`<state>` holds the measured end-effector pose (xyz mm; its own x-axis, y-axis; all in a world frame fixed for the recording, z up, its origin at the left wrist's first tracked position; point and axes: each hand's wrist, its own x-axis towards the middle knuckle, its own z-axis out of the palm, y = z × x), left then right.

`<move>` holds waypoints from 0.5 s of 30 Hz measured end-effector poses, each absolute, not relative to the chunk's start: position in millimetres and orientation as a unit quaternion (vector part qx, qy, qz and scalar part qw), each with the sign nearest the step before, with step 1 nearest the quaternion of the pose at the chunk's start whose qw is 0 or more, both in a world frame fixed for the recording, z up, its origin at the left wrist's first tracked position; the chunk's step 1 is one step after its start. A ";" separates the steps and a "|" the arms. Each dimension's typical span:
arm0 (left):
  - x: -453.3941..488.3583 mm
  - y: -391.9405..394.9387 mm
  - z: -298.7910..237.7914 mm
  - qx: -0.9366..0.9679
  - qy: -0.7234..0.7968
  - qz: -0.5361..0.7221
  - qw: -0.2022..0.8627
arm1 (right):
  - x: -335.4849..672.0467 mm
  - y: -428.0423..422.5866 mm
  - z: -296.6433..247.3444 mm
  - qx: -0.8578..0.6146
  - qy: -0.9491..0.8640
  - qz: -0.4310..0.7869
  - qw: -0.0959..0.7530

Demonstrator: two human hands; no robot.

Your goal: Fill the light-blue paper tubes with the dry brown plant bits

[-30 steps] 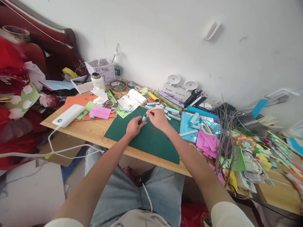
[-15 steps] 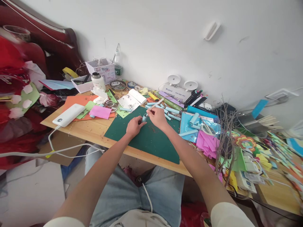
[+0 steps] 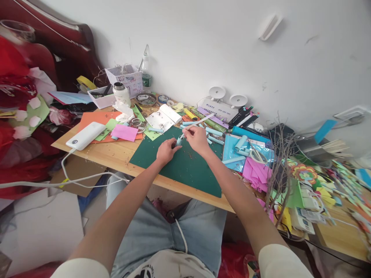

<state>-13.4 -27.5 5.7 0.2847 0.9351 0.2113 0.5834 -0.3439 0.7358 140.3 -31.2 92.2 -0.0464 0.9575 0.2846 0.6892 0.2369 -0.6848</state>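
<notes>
My left hand [image 3: 165,151] is closed on a small light blue paper tube [image 3: 179,141], with thumb and fingers on either side of it. The tube is held tilted just over a dark green cutting mat [image 3: 179,170]. Close by on the right, my right hand [image 3: 197,139] pinches a long, thin, pale stick [image 3: 203,120]. Its far end points up and to the right; its lower end reaches to the tube's upper end, and I cannot tell whether it is inside. More light blue paper rolls [image 3: 214,132] lie on the mat's far side, behind my right hand.
Left of the mat are a white power bank [image 3: 87,136], a pink paper [image 3: 124,132] and an open white bottle [image 3: 121,94]. Scissors [image 3: 257,155] lie on a blue packet to the right, near bundled dry twigs [image 3: 279,166]. An emergency light [image 3: 220,108] stands against the wall.
The blue tube has gone from nearly upright to tilted. The pale stick has swung lower and flatter, with its lower end now at the tube. The view has shifted slightly.
</notes>
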 end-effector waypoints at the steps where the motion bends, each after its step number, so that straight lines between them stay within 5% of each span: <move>1: -13.3 -27.5 5.6 0.754 0.504 0.321 0.272 | 141.0 -29.6 93.8 -0.588 -0.707 0.180 0.349; 15: -12.9 -25.9 1.2 0.751 0.499 0.334 0.274 | 142.0 -29.1 96.9 -0.566 -0.751 0.123 0.318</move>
<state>-12.9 -25.9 1.2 0.2791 0.9327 0.2286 0.5655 -0.3520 0.7459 142.0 -29.1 96.9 -0.1578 0.9280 0.3376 0.7717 0.3292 -0.5442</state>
